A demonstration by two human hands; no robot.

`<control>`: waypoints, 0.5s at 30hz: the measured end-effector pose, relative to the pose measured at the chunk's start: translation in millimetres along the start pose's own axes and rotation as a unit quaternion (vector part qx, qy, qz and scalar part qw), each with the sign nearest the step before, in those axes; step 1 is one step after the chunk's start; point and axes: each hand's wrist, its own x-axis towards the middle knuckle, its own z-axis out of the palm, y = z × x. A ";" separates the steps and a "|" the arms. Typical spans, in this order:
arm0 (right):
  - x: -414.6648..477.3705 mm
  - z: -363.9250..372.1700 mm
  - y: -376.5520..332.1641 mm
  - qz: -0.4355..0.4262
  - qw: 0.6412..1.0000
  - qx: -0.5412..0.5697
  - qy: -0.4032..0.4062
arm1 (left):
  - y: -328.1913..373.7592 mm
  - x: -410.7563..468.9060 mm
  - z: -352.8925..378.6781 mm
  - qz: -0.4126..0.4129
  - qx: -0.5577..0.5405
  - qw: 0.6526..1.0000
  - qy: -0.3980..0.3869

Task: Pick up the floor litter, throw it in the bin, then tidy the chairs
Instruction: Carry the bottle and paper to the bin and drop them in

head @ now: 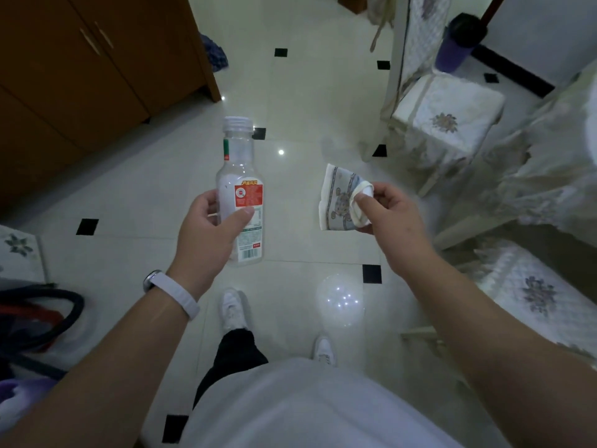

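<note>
Both hands are loaded. The left hand (210,227) has its fingers and thumb wrapped round the lower half of a clear plastic bottle (240,176), held upright in front of the body with its cap off and its open neck pointing to the far side. It looks empty, so it should be light, thin-walled and springy. The label band under the thumb looks like the best place to hold it, since bare plastic can slip. A hard squeeze would probably just buckle it.

The right hand (391,211) pinches a crushed, patterned paper cup (339,198) by its rolled rim, thumb against fingertips, with the rest hanging down to the left of the knuckles. The cup is soft, near weightless and already flattened. The rim is the stiffest part, so that pinch looks sound.

The purple bin (458,43) with a dark liner sits far right, beyond a covered chair (442,121). Both pieces look light enough to drift if tossed, so I'd drop them from close over the mouth.

Down on the tiled floor (290,92), near the feet, lies a pale translucent round thing (342,302). I can't tell whether it is a balloon or a bag. If it is litter, it is likely slippery and light. A second covered chair (533,295) stands near right, and both chairs await tidying.
</note>
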 end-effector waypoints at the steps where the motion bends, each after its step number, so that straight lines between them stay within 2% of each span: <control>1: 10.2 13.5 -4.0 0.002 1.000 0.001 0.006 | 1.2 18.3 -5.0 -0.001 -0.002 1.000 -0.005; 8: 88.2 140.3 -52.7 0.003 0.997 0.025 0.072 | 24.3 182.9 -63.9 0.005 0.014 0.997 -0.081; 15: 133.4 218.0 -98.4 0.002 0.995 0.022 0.100 | 60.3 299.6 -105.6 0.025 0.027 0.993 -0.113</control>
